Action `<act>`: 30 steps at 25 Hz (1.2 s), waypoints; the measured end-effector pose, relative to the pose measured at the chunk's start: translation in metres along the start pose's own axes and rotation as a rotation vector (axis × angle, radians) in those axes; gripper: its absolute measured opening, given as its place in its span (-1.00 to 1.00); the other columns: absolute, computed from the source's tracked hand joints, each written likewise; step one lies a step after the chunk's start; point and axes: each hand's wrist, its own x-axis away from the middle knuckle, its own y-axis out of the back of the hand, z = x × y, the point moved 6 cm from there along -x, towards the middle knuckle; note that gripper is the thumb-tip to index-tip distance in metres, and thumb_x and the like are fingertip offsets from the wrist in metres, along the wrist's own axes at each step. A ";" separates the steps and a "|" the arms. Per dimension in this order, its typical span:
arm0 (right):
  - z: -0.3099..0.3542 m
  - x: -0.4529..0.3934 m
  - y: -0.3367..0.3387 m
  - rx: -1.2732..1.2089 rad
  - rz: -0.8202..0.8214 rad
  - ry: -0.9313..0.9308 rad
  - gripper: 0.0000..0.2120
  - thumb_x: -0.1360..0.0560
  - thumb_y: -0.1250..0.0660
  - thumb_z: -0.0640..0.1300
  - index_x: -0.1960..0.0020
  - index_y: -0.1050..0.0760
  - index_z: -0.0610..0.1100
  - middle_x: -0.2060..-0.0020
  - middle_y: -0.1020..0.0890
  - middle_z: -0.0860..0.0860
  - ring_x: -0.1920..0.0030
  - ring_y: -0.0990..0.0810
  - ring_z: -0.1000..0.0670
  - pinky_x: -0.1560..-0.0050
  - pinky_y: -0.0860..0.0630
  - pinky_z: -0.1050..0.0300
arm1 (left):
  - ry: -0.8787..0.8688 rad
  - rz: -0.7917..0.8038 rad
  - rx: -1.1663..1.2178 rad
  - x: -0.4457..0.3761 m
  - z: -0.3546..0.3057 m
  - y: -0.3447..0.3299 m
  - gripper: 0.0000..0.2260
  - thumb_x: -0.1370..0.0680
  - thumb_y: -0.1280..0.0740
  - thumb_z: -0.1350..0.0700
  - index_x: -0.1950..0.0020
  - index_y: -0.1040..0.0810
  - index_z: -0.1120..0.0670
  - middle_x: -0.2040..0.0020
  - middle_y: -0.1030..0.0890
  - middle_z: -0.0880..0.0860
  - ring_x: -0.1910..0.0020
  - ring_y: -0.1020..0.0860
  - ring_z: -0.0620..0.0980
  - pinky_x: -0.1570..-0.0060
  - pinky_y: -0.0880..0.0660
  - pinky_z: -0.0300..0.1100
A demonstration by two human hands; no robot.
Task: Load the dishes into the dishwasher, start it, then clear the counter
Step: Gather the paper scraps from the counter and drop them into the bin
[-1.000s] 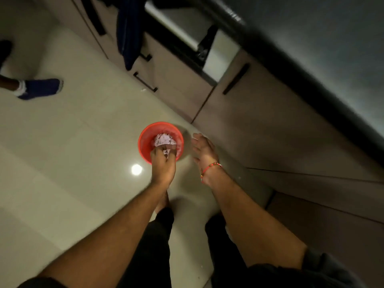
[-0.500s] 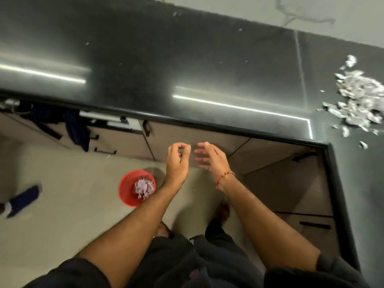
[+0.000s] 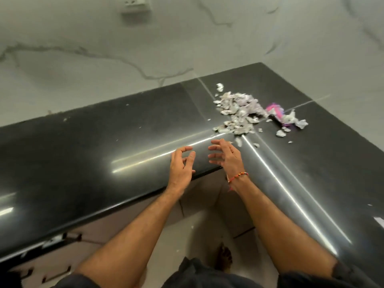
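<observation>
Both hands, left [image 3: 180, 165] and right [image 3: 227, 157], are now reaching over the table [image 3: 83, 142] instead of the floor bin; grips spread, empty. Peels [image 3: 239, 112] are lying just beyond, awaiting another scoop.

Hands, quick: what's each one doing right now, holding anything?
Left hand: open, fingers loosely curled, holding nothing.
Right hand: open, fingers spread, holding nothing, short of the peel scraps.

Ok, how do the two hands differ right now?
The left hand has its fingers curled in toward the thumb; the right hand has its fingers spread. Only the right wrist wears a bracelet. The right is nearer the peel scraps. Both hold nothing, above the counter.
</observation>
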 end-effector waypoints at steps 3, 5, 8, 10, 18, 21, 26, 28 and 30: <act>0.022 -0.022 0.049 0.002 -0.052 0.033 -0.74 -0.64 -0.23 -0.07 -0.15 -0.59 -0.21 0.07 -0.65 -0.12 0.16 -0.61 -0.11 0.16 -0.58 0.04 | 0.014 0.056 0.011 -0.031 -0.018 -0.056 -0.85 -0.65 -0.31 -0.05 -0.21 -0.47 -0.18 -0.31 -0.42 -0.04 -0.13 -0.55 -0.07 0.19 -0.66 -0.13; 0.030 -0.036 0.087 0.028 -0.122 0.045 -0.81 -0.62 -0.28 -0.14 -0.15 -0.58 -0.20 0.07 -0.66 -0.12 0.15 -0.61 -0.08 0.14 -0.59 0.04 | 0.028 0.107 0.019 -0.048 -0.025 -0.094 -0.80 -0.64 -0.32 -0.03 -0.26 -0.45 -0.14 -0.34 -0.40 -0.08 -0.14 -0.54 -0.12 0.16 -0.67 -0.13; 0.032 -0.055 0.124 0.080 -0.242 0.022 -0.84 -0.57 -0.35 -0.23 -0.14 -0.57 -0.11 0.09 -0.64 -0.07 0.14 -0.62 -0.03 0.21 -0.61 0.14 | 0.036 0.184 -0.026 -0.072 -0.023 -0.127 -0.73 -0.63 -0.35 0.00 -0.31 -0.43 -0.13 -0.37 -0.38 -0.11 -0.15 -0.55 -0.17 0.11 -0.67 -0.13; 0.028 -0.066 0.140 0.181 -0.315 0.000 -0.75 -0.54 -0.38 -0.23 -0.21 -0.53 -0.08 0.04 -0.61 -0.04 0.09 -0.60 -0.01 0.20 -0.60 0.15 | 0.049 0.223 -0.105 -0.092 -0.011 -0.137 -0.70 -0.61 -0.38 0.00 -0.32 -0.44 -0.14 -0.37 -0.36 -0.10 -0.18 -0.54 -0.13 -0.02 -0.67 -0.02; 0.006 -0.097 0.166 1.125 -0.317 -0.297 0.19 -0.23 -0.57 0.28 -0.59 0.07 0.00 -0.38 -0.21 -0.19 -0.40 -0.24 -0.24 -0.42 -0.28 -0.15 | 0.129 0.502 -0.798 -0.159 0.025 -0.135 0.06 -0.32 -0.56 -0.30 -0.61 0.01 -0.06 -0.57 0.02 0.15 -0.54 -0.08 0.27 -0.44 -0.27 0.25; -0.013 -0.106 0.157 1.231 -0.258 -0.382 0.29 -0.17 -0.56 0.36 -0.60 0.15 -0.02 -0.40 -0.12 -0.16 -0.39 -0.19 -0.26 -0.43 -0.27 -0.19 | 0.081 0.575 -0.874 -0.169 0.036 -0.139 0.17 -0.28 -0.58 -0.30 -0.63 0.10 -0.01 -0.51 -0.03 0.20 -0.49 -0.12 0.29 -0.45 -0.27 0.23; -0.019 -0.144 0.139 1.115 -0.197 -0.304 0.02 -0.30 -0.61 0.04 -0.57 -0.09 0.00 -0.35 -0.23 -0.13 -0.35 -0.33 -0.17 -0.40 -0.37 -0.10 | -0.062 0.716 -0.807 -0.186 0.032 -0.175 0.01 -0.38 -0.61 -0.07 -0.63 -0.03 0.01 -0.41 -0.15 0.10 -0.43 -0.28 0.14 -0.43 -0.34 0.07; -0.013 -0.162 0.143 1.071 -0.215 -0.266 -0.17 -0.35 -0.58 -0.07 -0.51 -0.24 0.01 -0.35 -0.31 -0.11 -0.34 -0.41 -0.13 -0.38 -0.40 -0.04 | -0.086 0.715 -0.777 -0.199 0.029 -0.186 -0.16 -0.45 -0.55 -0.02 -0.60 -0.15 0.01 -0.39 -0.20 0.08 -0.37 -0.36 0.09 -0.40 -0.39 0.01; -0.012 -0.179 0.148 1.040 -0.222 -0.243 -0.32 -0.36 -0.58 -0.12 -0.40 -0.37 0.00 -0.28 -0.41 -0.08 -0.24 -0.50 -0.08 -0.29 -0.49 -0.04 | -0.107 0.686 -0.741 -0.212 0.027 -0.195 -0.32 -0.51 -0.50 0.00 -0.54 -0.26 0.02 -0.36 -0.26 0.07 -0.29 -0.44 0.08 -0.36 -0.45 0.01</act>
